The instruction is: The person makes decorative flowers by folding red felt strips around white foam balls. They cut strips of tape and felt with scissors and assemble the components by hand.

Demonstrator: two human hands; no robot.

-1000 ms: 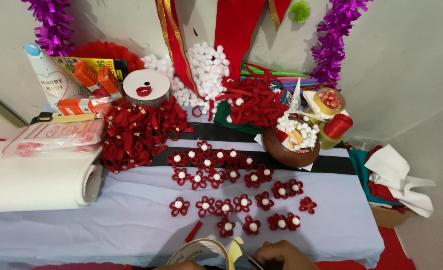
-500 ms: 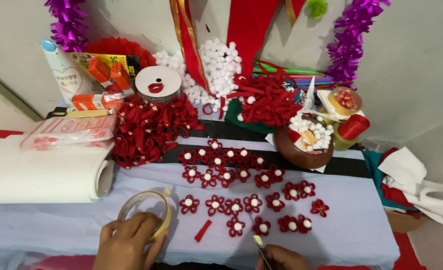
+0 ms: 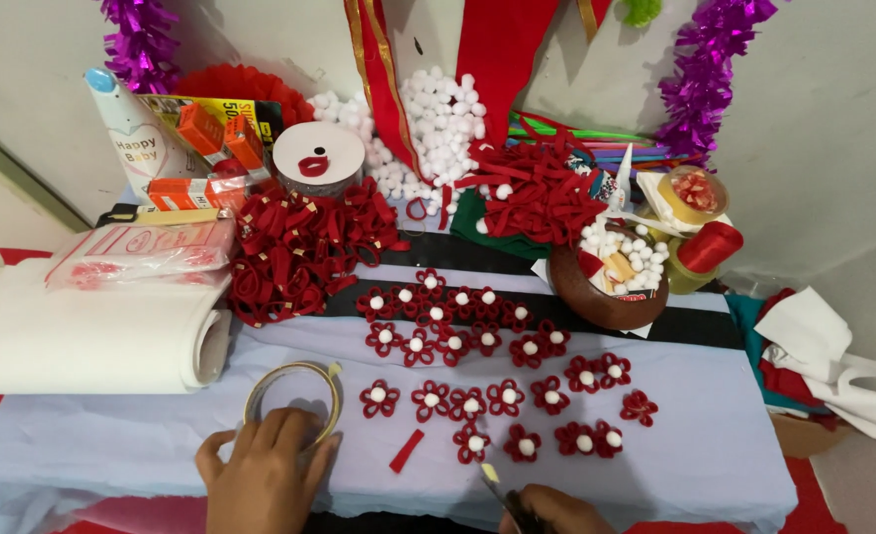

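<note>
Left hand: I saw my left hand point(image 3: 260, 473) at lower left, fingers bent down over the tape roll point(image 3: 292, 399), pressing its near rim to the cloth point(image 3: 655, 475).
Right hand: my right hand point(image 3: 552, 512) at the bottom edge pinched a thin tool point(image 3: 497, 487) tipped with a small yellow piece.
Strip: a red strip point(image 3: 407, 450) lay between my hands.
Flowers: red flowers point(image 3: 477, 371) lay beyond in rows.
Advice: I judged it best to keep the roll flat and the sticky piece clear of the cloth.
</note>
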